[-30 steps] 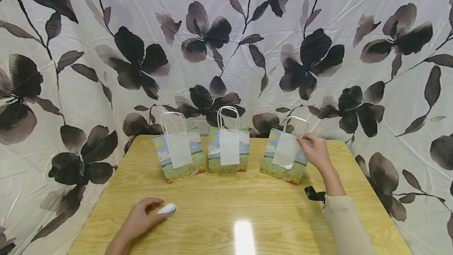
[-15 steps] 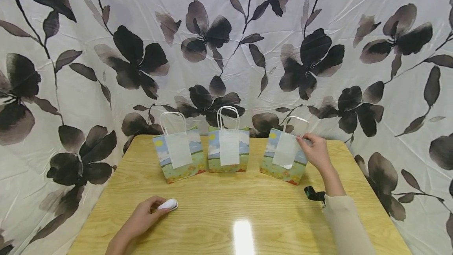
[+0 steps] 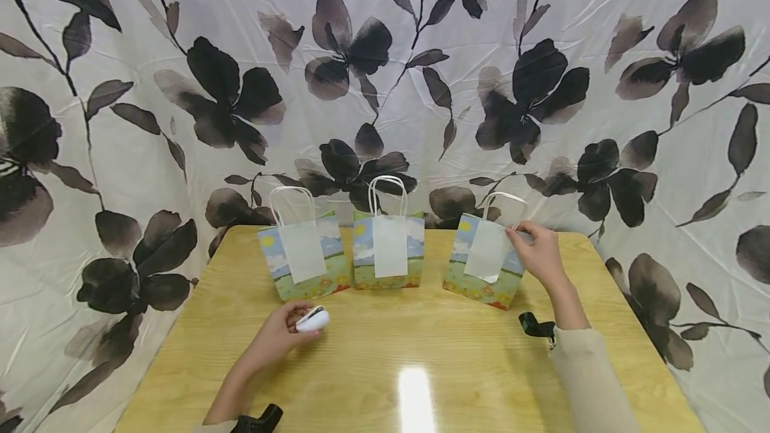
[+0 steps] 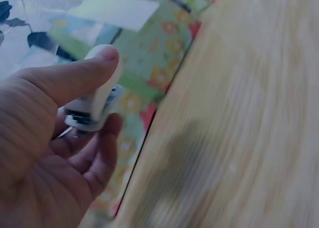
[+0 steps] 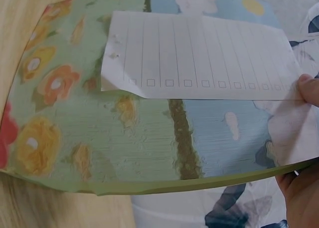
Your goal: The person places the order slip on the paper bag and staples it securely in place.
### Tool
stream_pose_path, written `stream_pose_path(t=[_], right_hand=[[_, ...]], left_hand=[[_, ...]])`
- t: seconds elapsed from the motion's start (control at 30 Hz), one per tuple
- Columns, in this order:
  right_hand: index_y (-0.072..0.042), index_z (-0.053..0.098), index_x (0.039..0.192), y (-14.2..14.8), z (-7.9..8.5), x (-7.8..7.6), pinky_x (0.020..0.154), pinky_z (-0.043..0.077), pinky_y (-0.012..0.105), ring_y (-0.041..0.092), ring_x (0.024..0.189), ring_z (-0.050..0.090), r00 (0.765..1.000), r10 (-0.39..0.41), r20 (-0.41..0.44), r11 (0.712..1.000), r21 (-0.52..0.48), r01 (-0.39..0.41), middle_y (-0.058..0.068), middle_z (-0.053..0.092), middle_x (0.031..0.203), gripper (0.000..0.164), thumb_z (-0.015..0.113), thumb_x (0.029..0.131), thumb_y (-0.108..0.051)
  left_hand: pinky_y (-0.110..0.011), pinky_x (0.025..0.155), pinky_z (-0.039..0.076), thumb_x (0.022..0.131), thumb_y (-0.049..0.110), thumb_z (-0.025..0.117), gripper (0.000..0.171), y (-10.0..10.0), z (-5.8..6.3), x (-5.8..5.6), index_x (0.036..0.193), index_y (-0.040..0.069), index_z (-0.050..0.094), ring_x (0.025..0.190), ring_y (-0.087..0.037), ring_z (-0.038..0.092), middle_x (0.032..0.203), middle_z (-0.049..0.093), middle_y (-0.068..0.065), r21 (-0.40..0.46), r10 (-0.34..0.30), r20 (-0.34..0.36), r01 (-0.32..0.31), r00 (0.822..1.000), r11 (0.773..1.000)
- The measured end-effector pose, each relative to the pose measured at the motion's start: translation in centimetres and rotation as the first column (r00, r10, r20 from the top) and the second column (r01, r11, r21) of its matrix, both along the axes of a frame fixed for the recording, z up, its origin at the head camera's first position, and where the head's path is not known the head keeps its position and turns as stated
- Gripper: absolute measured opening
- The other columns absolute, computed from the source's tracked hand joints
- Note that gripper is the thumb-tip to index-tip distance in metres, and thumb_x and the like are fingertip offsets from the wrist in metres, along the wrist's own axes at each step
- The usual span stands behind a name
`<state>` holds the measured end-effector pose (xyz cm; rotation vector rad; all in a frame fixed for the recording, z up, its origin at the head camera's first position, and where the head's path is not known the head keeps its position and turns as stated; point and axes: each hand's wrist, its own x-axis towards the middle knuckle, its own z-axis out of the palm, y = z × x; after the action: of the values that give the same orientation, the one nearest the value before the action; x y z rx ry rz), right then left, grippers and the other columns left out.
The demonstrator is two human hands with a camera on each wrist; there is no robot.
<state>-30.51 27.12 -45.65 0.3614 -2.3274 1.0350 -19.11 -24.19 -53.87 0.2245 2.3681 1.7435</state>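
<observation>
My left hand holds a small white stapler between thumb and fingers, over the table in front of the left bag. In the left wrist view the stapler shows its metal parts, slightly blurred. At the right, a paper bag with a painted flower meadow and white handles stands tilted. A lined white paper slip lies against its front. My right hand pinches the slip's upper corner against the bag's top edge. The right wrist view shows that slip with checkboxes, its lower corner curling.
Two matching bags stand to the left: a middle bag and a left bag, each with a white slip on its front. The wooden table reaches back to a floral curtain. Black wrist cameras sit on both arms.
My left hand has lifted the stapler from nearer the table's front and moved it forward and right, turning it. My right hand keeps its pinch on the right bag. The head view has shifted slightly.
</observation>
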Motion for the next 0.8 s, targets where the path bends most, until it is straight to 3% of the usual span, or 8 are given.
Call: stream_pose_path(t=[0.13,0.37,0.47,0.67,0.73,0.8], right_hand=[[0.001,0.068,0.081,0.1,0.4,-0.3,0.069,0.045,0.036,0.029,0.076,0.062,1.0,-0.013,0.014,1.0,-0.015,0.013,0.016,0.069,0.083,0.014,0.069,0.091,-0.008],[0.001,0.069,0.084,0.1,0.1,-0.1,0.068,0.048,0.035,0.031,0.078,0.065,1.0,0.021,0.017,1.0,0.002,-0.021,0.017,0.071,0.088,0.013,0.068,0.092,-0.008],[0.001,0.069,0.083,0.1,0.0,-0.1,0.067,0.046,0.033,0.03,0.076,0.064,1.0,0.02,-0.001,1.0,0.001,-0.02,0.016,0.071,0.087,0.013,0.069,0.092,-0.008],[0.002,0.068,0.082,0.2,0.0,0.0,0.067,0.047,0.035,0.03,0.076,0.065,1.0,0.017,-0.002,1.0,0.004,-0.017,0.016,0.071,0.086,0.013,0.069,0.091,-0.007],[0.002,0.068,0.082,0.2,0.0,0.0,0.068,0.048,0.036,0.031,0.077,0.066,1.0,0.019,-0.002,1.0,0.005,-0.019,0.017,0.071,0.087,0.013,0.069,0.091,-0.007],[0.002,0.068,0.083,0.2,0.0,-0.1,0.069,0.048,0.037,0.031,0.078,0.066,1.0,0.012,-0.005,1.0,-0.001,-0.012,0.017,0.071,0.087,0.012,0.069,0.091,-0.007]], left_hand=[[-0.03,0.076,0.053,0.083,0.01,0.079,0.056,2.1,0.1,-1.2,0.128,-0.01,0.054,0.099,-0.026,0.062,0.121,0.058,-0.022,0.101,-0.035,-0.006,0.035,0.999,0.994],[-0.03,0.076,0.054,0.084,0.007,0.077,0.05,6.3,0.4,-1.5,0.127,-0.008,0.057,0.096,-0.022,0.064,0.118,0.061,-0.019,0.217,-0.138,-0.015,0.138,0.99,0.966],[-0.031,0.076,0.054,0.084,0.005,0.076,0.049,8.8,1.1,-1.8,0.128,-0.008,0.057,0.096,-0.022,0.064,0.118,0.061,-0.017,0.304,-0.185,-0.01,0.179,0.983,0.936],[-0.031,0.082,0.052,0.085,-0.003,0.071,0.046,13.5,2.7,-2.5,0.126,-0.012,0.054,0.102,-0.022,0.06,0.121,0.057,-0.015,0.505,-0.279,0.065,0.21,0.958,0.837],[-0.03,0.081,0.052,0.083,-0.006,0.07,0.041,14.8,3.3,-2.9,0.121,-0.012,0.056,0.101,-0.022,0.059,0.121,0.057,-0.015,0.52,-0.294,0.064,0.22,0.954,0.825],[-0.029,0.078,0.052,0.081,-0.007,0.07,0.035,15.9,4.0,-3.4,0.113,-0.01,0.058,0.097,-0.023,0.059,0.117,0.057,-0.015,0.495,-0.297,0.052,0.233,0.954,0.837]])
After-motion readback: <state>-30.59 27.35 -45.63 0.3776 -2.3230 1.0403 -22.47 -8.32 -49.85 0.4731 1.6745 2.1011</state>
